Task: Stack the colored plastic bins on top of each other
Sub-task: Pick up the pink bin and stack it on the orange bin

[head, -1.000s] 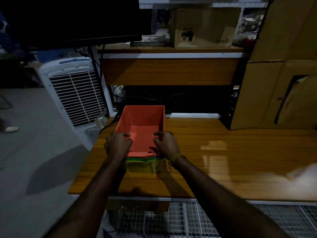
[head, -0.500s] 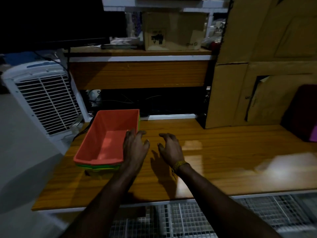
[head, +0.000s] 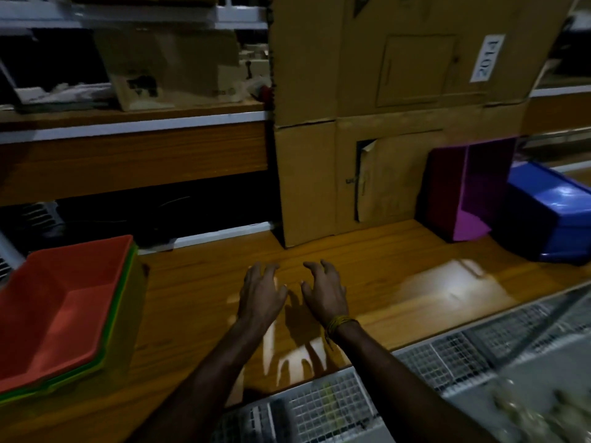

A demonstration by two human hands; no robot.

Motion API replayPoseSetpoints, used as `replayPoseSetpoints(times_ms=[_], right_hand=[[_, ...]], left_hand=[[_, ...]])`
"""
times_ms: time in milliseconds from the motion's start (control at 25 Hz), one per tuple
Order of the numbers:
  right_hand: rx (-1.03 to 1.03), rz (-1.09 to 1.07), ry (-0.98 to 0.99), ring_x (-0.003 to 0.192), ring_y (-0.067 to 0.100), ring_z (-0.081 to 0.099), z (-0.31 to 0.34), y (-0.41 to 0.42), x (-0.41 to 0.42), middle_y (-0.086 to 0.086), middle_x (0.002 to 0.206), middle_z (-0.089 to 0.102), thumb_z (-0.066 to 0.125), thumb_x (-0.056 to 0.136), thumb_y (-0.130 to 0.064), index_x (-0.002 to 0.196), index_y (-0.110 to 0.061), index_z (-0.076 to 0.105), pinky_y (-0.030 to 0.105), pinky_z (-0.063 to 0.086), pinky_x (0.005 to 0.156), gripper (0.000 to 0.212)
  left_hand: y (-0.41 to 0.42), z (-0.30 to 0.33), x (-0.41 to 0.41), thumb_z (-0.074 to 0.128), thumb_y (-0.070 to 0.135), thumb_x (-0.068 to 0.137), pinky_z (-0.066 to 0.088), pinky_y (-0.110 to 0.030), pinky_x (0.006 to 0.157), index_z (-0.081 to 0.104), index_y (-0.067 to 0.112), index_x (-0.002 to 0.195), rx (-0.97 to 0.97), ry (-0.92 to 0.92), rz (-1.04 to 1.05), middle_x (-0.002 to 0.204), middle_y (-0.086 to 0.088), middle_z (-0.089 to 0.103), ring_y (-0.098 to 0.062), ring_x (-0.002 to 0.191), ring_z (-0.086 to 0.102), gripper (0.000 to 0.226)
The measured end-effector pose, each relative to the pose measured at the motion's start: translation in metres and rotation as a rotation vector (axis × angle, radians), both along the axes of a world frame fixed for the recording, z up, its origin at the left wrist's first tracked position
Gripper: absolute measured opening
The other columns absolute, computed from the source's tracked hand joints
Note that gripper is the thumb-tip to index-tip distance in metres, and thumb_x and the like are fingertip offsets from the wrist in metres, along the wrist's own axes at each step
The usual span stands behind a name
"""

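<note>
Both your hands, left (head: 262, 295) and right (head: 324, 294), hover empty with fingers spread over the table (head: 208, 282), side by side. The next bins lie far right by the cardboard: the purple bin (head: 470, 193) on its side, the blue bin (head: 550, 212) touching it, so your right hand is nearer. The stack (head: 64, 314) sits at your left, a red bin nested in green ones (nothing inside it).

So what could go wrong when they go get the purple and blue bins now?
The purple bin stands on its side beside the blue bin, which lies tipped over, so grabbing one might knock the other. The stack with the orange bin sits near the table's left edge; a hard push could shove it off. Both hands are empty, and the dim light makes aiming harder.
</note>
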State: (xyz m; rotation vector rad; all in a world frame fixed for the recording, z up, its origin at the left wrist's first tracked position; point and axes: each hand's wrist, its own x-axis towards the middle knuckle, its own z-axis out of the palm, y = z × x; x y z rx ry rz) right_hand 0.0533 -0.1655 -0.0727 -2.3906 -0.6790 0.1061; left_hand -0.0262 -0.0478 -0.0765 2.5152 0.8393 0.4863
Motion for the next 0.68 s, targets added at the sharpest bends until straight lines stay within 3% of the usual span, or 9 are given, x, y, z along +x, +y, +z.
replayPoseSetpoints(times_ms=[400,680], right_hand=[[-0.002,-0.168,0.051,0.147,0.031,0.030,-0.017,-0.142,0.107,0.009,0.160,0.028,0.051,0.100,-0.027,0.144,-0.027,0.044,0.057,0.034,0.113,0.045],[0.018,-0.275,0.077,0.147,0.029,0.030,-0.028,-0.194,0.147,0.008,0.160,0.030,0.054,0.097,-0.030,0.143,-0.028,0.045,0.055,0.035,0.110,0.047]], left_hand=[[-0.126,-0.021,0.121,0.059,0.033,0.091,0.045,-0.040,0.096,0.036,0.030,0.144,-0.081,0.076,-0.163,0.155,-0.009,0.031,-0.029,0.137,0.038,0.058],[-0.173,-0.021,0.177,0.057,0.036,0.093,0.040,-0.045,0.107,0.027,0.030,0.149,-0.098,0.134,-0.277,0.161,-0.013,0.021,-0.033,0.145,0.026,0.065]])
